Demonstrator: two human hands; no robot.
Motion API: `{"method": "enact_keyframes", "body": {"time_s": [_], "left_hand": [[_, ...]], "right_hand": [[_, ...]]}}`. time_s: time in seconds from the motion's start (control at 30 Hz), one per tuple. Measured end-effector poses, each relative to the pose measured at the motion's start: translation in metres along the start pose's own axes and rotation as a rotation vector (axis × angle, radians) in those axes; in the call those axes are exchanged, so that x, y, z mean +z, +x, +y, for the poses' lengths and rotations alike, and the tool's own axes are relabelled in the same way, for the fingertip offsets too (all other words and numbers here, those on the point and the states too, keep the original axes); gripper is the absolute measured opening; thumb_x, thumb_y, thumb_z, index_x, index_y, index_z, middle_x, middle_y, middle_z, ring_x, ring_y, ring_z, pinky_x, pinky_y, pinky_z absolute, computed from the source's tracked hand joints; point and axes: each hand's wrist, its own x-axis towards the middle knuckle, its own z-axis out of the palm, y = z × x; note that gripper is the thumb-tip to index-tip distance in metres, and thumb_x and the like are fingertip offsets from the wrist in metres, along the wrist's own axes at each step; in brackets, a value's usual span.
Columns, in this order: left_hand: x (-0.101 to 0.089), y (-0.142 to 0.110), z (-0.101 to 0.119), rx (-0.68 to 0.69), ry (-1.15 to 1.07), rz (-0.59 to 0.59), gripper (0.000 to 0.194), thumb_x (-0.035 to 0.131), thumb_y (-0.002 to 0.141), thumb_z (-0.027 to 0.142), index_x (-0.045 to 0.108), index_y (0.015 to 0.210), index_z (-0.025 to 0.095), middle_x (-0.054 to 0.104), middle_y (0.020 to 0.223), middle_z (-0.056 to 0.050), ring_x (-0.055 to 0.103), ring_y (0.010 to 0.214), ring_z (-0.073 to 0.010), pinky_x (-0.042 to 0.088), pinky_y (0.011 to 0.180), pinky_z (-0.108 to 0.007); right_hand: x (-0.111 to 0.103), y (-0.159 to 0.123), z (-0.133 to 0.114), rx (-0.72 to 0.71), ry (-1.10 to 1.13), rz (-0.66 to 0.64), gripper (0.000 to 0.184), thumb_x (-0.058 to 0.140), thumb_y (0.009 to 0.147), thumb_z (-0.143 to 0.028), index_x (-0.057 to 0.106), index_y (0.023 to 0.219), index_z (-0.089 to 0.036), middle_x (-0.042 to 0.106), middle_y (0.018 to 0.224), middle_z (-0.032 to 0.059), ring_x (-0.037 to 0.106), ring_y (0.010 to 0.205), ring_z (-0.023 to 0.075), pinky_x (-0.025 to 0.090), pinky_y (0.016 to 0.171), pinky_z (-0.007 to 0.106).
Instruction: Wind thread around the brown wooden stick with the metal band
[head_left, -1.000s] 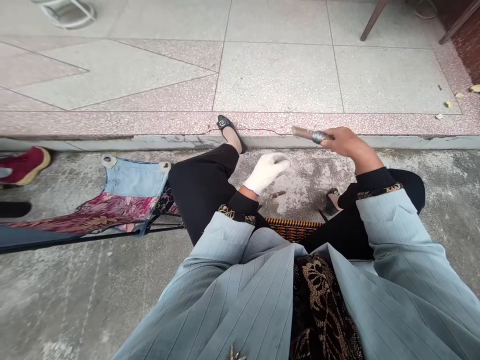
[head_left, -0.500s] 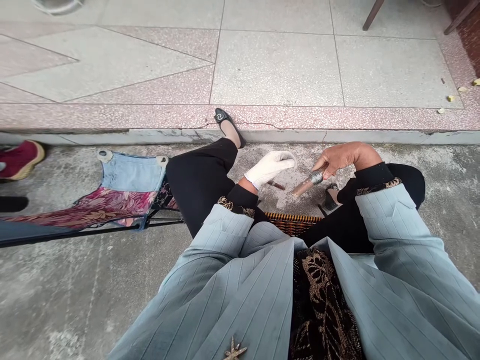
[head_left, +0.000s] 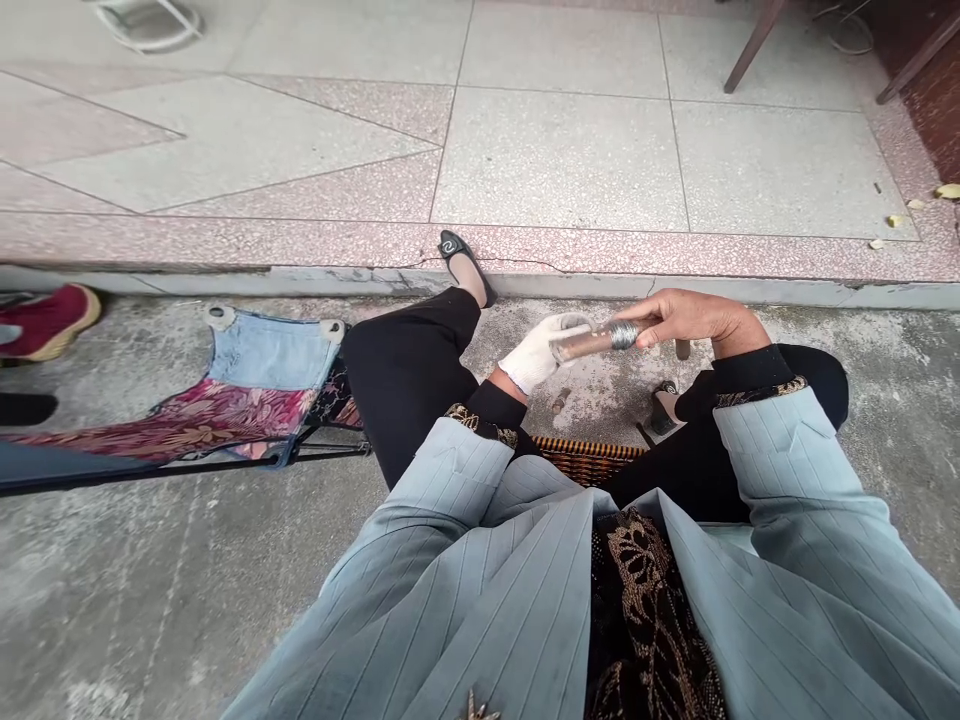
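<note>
Finding wire-wrapped stick [head_left: 589, 345] just right of frame centre, swung near level since half-second earlier, end now overlapping gloved left hand [head_left: 538, 350]; left grip cannot be told. Bare right hand [head_left: 688, 318] grips other end. Two-handed handling apparently begun.

Lighting: soft, even daylight; direction cannot be determined. Shadows below the grip are faint and soft-edged. Tiles [head_left: 562, 160] beyond the grip read bright and pale; the gloved left hand [head_left: 531, 352] is near white, its weave barely resolved. Wire [head_left: 623, 335] within the grip glints slightly. Far ahead and left, the chair frame [head_left: 154, 45] is blurred. Wide-angle distortion stretches the jacket [head_left: 480, 590] nearer than the grip.
</note>
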Motion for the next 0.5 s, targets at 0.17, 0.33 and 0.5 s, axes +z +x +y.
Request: {"method": "enact_keyframes", "body": {"time_s": [0.17,0.33,0.5], "left_hand": [[0.009,0.002,-0.012,0.017,-0.287,-0.094,0.031,0.065,0.079,0.041,0.046,0.072,0.018,0.026,0.047,0.011,0.021,0.039,-0.0035,0.021,0.042,-0.020],[0.016,0.008,-0.016,0.063,-0.199,-0.019,0.028,0.059,0.085,0.042,0.046,0.079,0.018,0.034,0.052,0.009,0.026,0.040,-0.0039,0.023,0.040,-0.018],[0.012,0.012,-0.017,0.068,0.109,0.074,0.023,0.049,0.089,0.036,0.056,0.093,0.014,0.046,0.060,0.005,0.041,0.049,-0.0057,0.034,0.046,-0.017]], "right_hand": [[0.012,0.013,0.001,-0.044,0.107,0.184,0.052,0.071,0.071,-0.018,0.067,0.123,-0.020,0.066,0.078,-0.0012,0.052,0.063,0.0098,0.046,0.060,0.023],[0.022,0.040,0.025,-0.029,0.072,0.342,0.021,0.066,0.078,-0.022,0.073,0.098,-0.019,0.061,0.070,-0.0018,0.048,0.061,0.0090,0.041,0.059,0.022],[0.024,0.048,0.031,0.040,0.170,0.419,0.012,0.061,0.082,-0.023,0.064,0.073,-0.016,0.062,0.072,0.0014,0.050,0.060,0.0092,0.041,0.059,0.023]]}}
